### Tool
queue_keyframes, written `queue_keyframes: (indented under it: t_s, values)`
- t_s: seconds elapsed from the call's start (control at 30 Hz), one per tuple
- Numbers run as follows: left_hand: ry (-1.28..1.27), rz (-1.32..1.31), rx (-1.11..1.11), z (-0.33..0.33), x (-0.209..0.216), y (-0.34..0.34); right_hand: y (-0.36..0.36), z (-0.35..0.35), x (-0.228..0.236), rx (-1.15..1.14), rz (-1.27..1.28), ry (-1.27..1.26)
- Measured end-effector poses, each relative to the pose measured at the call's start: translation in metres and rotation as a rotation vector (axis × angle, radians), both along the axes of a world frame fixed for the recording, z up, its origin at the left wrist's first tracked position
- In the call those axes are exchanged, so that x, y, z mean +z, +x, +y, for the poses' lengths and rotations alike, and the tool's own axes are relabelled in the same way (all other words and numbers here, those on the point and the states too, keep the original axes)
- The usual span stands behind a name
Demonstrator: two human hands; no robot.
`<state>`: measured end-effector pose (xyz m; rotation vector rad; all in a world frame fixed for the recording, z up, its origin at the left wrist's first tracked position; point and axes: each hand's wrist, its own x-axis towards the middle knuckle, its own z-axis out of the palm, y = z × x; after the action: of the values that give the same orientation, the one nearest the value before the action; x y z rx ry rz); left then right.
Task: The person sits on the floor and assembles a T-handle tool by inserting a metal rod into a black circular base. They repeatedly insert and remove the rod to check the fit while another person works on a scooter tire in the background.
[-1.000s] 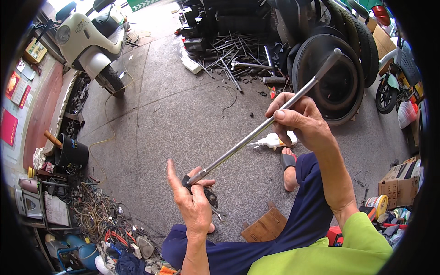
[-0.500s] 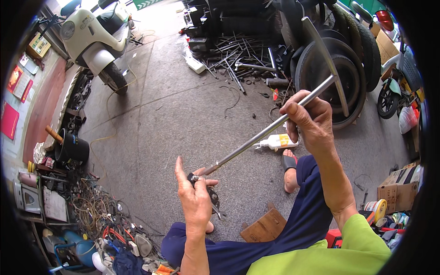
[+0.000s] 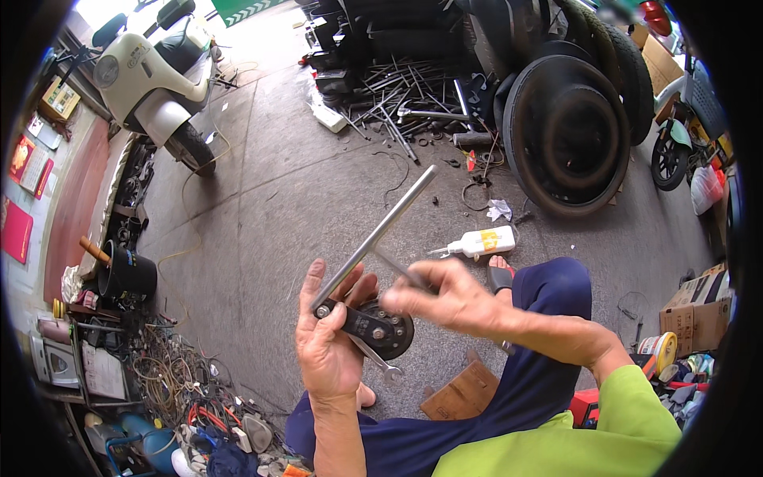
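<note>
My left hand (image 3: 330, 350) holds a black round mechanical part (image 3: 381, 330) with a flat arm and several small bolts on its face. A spanner (image 3: 389, 370) pokes out below that part, its open jaw showing; how it is gripped is hidden. My right hand (image 3: 449, 298), blurred by motion, is closed on the shaft of a T-handle wrench (image 3: 405, 200). The wrench's crossbar slants down to the left, its lower end over the bolt on the arm; whether they touch I cannot tell. Past my right wrist, a metal end shows above my thigh.
A white bottle (image 3: 485, 240) lies on the floor ahead, near my foot. Wheels (image 3: 568, 135) and loose metal rods (image 3: 397, 99) are piled farther off. A scooter (image 3: 155, 83) stands far left, cables (image 3: 171, 374) heap at near left, and a wooden stool (image 3: 461, 391) sits between my legs.
The T-handle wrench has been turned round: its shaft end has left the black part and its crossbar now reaches there. My right hand has come down toward my left, which has tilted the part.
</note>
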<state>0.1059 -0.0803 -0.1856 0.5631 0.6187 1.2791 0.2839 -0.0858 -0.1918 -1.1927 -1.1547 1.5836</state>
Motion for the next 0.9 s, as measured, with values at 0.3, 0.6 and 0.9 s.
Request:
queue_keyframes:
  t_s: [0.3,0.6,0.9]
  values:
    - [0.088,0.193,-0.025,-0.007,0.009,0.004,-0.016,0.004,-0.006,0.007,0.169,-0.116]
    - [0.258,0.553,-0.153,-0.011,-0.009,0.000,-0.022,0.001,-0.010,0.021,0.008,0.228]
    - [0.176,0.545,-0.122,-0.025,0.006,0.006,-0.017,0.000,-0.019,0.330,0.280,0.027]
